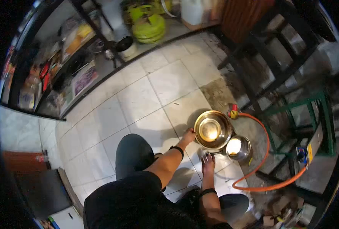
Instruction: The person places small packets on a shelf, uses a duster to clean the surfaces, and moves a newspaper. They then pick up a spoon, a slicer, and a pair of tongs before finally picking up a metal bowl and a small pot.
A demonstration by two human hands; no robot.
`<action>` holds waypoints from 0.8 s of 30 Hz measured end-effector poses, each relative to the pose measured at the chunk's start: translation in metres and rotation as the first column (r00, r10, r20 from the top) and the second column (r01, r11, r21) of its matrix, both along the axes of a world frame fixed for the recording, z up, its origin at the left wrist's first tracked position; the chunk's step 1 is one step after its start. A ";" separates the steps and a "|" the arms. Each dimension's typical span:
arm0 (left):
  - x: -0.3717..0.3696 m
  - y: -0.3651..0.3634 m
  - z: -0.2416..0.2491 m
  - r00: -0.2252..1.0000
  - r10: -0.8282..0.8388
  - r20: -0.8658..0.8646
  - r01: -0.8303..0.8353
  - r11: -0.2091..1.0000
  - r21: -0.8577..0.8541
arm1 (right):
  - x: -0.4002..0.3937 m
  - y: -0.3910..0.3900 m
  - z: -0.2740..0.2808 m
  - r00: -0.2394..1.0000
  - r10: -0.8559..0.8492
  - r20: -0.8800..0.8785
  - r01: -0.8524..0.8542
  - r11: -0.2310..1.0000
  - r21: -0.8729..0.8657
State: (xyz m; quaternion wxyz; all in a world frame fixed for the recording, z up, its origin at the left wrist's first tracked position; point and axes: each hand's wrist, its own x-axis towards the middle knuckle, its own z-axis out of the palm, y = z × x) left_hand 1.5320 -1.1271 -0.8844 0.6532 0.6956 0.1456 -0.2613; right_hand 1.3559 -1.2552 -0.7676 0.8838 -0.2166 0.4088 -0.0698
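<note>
My left hand [189,136] grips the left rim of a wide, shiny metal bowl [211,129] at the centre right. A smaller metal pot [238,148] stands on the floor at the bowl's lower right, with a dark handle [216,153] pointing left. Just below that handle is my right hand [208,164], palm side partly showing and fingers apart. Whether its fingertips touch the handle is hard to tell.
An orange hose [267,152] with a red and yellow regulator [233,111] curves around the pot's right side. A green metal frame [325,126] stands at the right. Green gas cylinders [149,28] and cluttered shelves [68,68] are at the upper left. White tiles [139,99] cover the floor.
</note>
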 end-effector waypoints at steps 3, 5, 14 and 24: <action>-0.007 0.016 0.003 0.999 -0.036 -0.029 0.026 0.955 -0.297 | 0.010 -0.004 -0.008 0.993 0.016 -0.115 -0.021 0.999 -0.039; -0.009 0.029 0.059 0.999 -0.047 0.003 0.046 0.959 -0.279 | 0.019 0.003 0.026 0.996 0.040 -0.083 -0.049 0.992 -0.116; -0.018 0.081 0.230 0.958 0.248 -0.147 -0.270 0.950 -0.157 | -0.002 -0.013 0.106 0.970 0.214 -0.119 -0.223 0.972 -0.075; -0.067 0.210 0.408 0.784 0.557 -0.275 -0.620 0.678 -0.395 | 0.003 0.038 0.303 0.754 0.618 -0.220 -0.656 0.705 -0.270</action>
